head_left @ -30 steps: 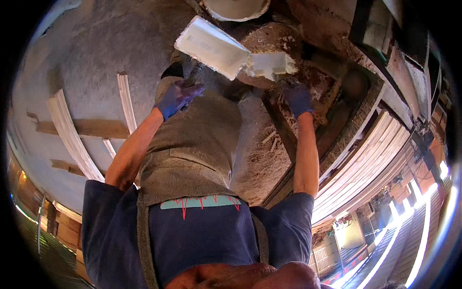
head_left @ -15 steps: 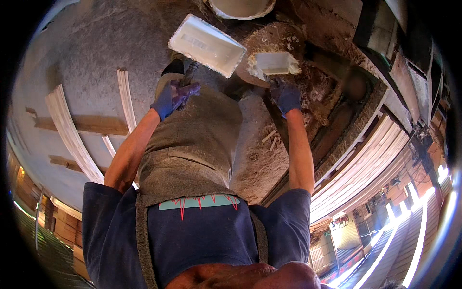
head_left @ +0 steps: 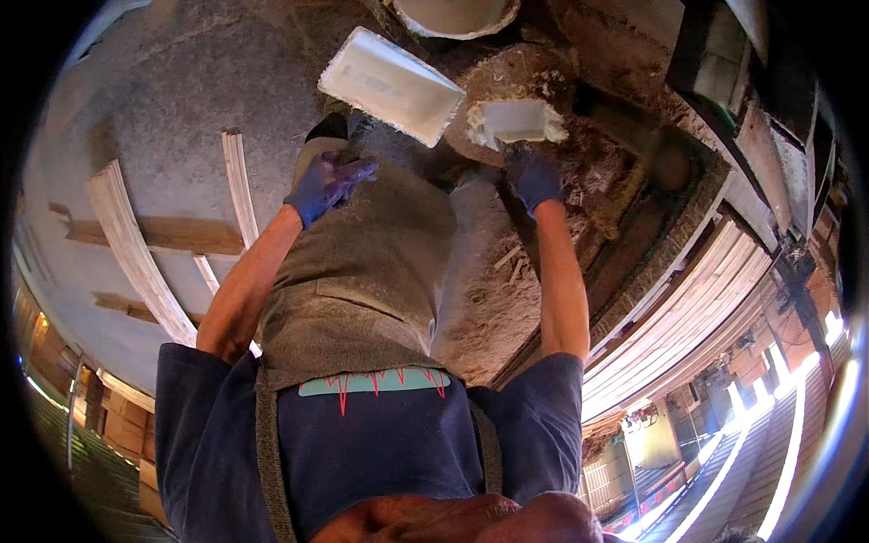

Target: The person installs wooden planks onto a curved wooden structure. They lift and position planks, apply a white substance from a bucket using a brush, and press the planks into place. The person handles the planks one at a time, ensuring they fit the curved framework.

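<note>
My left hand (head_left: 331,185), in a blue work glove darkened purple at the fingers, hovers over the brown apron (head_left: 353,262). It holds nothing, and its fingers are apart. Beyond it lies a white rectangular tub (head_left: 394,83), tilted, with a rough crusted rim. My right hand (head_left: 536,177), in a similar glove, is at the near edge of a smaller white box-shaped container (head_left: 514,121) caked with pale crust. Shadow hides its fingertips, so whether they grip the container's edge is unclear.
A round white basin (head_left: 455,13) stands at the top edge. Wooden strips (head_left: 136,244) lie across boards on the left floor. Long pale planks (head_left: 679,317) are stacked on the right, beside a dusty ledge. Wood scraps (head_left: 512,262) lie on the brown dirt.
My right hand has drawn slightly back and left at the small container's near edge. A dark shape seen beside my left fingers is no longer there. The tubs stay almost in place.
</note>
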`<state>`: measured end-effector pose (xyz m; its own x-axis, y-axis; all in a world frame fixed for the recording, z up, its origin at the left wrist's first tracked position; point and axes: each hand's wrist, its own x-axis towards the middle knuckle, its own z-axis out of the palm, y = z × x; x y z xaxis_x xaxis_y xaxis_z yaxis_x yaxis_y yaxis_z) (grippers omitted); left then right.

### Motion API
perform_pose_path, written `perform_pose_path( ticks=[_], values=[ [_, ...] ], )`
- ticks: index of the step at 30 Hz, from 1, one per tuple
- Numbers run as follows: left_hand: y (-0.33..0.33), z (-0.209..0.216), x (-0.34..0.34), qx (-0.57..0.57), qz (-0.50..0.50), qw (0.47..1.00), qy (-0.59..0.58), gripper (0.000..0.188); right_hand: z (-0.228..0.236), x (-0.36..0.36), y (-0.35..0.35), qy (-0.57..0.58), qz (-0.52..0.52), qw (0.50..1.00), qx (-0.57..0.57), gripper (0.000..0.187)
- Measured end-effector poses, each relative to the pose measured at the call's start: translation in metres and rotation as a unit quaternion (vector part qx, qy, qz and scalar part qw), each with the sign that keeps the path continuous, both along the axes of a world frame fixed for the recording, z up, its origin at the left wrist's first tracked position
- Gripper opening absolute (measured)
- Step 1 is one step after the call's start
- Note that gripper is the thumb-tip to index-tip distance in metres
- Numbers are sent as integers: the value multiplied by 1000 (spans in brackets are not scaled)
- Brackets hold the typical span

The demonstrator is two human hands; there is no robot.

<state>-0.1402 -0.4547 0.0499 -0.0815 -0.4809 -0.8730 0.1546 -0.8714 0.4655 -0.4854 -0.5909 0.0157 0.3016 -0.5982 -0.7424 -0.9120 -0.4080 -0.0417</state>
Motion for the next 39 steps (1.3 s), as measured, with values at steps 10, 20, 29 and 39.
perform_pose_path(
  ticks=[10, 20, 29, 39],
  values=[
    [4, -14, -13, 19, 59, 998, 21, 28, -40, -15, -16, -23, -30, 999, 22, 38],
    [16, -20, -22, -124, 17, 992, 23, 34, -57, -94, -59, 81, -79, 993, 26, 39],
    [26, -48, -32, -235, -147, 959, -51, 30, 164, 11, 30, -361, -309, 864, -167, 20],
    [-20, -11, -27, -58, -62, 960, 268, 35, 175, 89, 136, -444, -700, 559, 28, 25]
  ],
)
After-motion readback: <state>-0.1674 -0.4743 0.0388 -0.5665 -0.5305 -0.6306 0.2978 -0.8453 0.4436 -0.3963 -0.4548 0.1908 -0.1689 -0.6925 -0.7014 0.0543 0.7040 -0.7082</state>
